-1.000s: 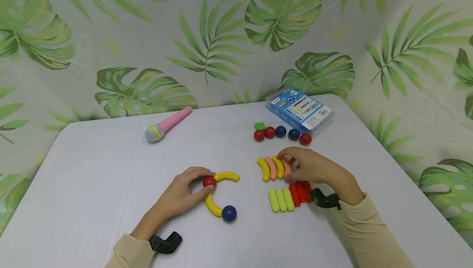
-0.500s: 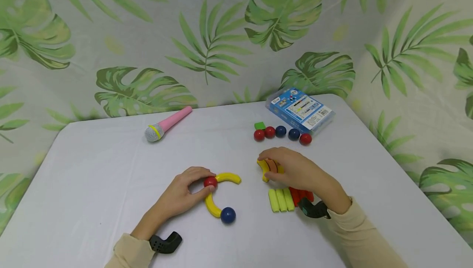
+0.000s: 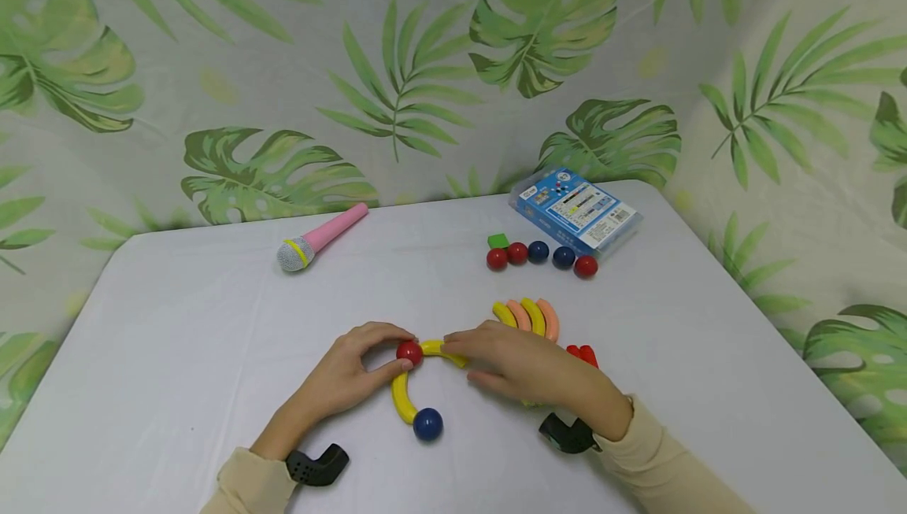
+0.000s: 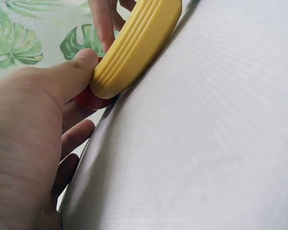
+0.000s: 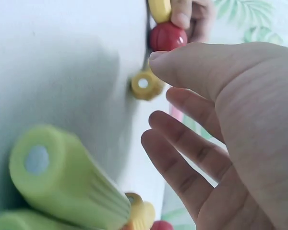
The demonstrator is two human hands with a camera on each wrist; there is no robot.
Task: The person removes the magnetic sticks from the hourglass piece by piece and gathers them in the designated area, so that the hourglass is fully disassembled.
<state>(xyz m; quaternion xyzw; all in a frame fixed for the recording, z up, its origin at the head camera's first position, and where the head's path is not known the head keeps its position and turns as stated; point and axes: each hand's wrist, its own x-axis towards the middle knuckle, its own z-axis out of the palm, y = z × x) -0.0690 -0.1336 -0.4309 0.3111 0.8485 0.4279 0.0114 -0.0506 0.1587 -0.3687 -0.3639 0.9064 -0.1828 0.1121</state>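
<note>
In the head view, my left hand [image 3: 347, 364] pinches a red ball [image 3: 409, 353] between thumb and fingers. Two curved yellow rods join that ball: one [image 3: 431, 348] points right, the other [image 3: 402, 397] bends down to a dark blue ball [image 3: 428, 424]. A ridged yellow rod [image 4: 139, 43] rises from the red ball in the left wrist view. My right hand [image 3: 524, 360] reaches over the end of the right-pointing rod. In the right wrist view, its thumb and fingers are spread near that rod's end [image 5: 144, 84], which has a pale round spot; contact is unclear.
Curved yellow and salmon rods [image 3: 534, 317] lie behind the right hand, with red rods [image 3: 583, 355] beside it. Light green rods [image 5: 72, 177] sit beneath it. Farther back are red and blue balls [image 3: 538, 252], a green piece [image 3: 498, 241], a blue box [image 3: 577, 211] and a pink microphone [image 3: 322, 238].
My right hand has moved left from the curved rods to the joined piece, bringing no visible rod. The joined piece has turned slightly clockwise, while my left hand stays on the red ball.
</note>
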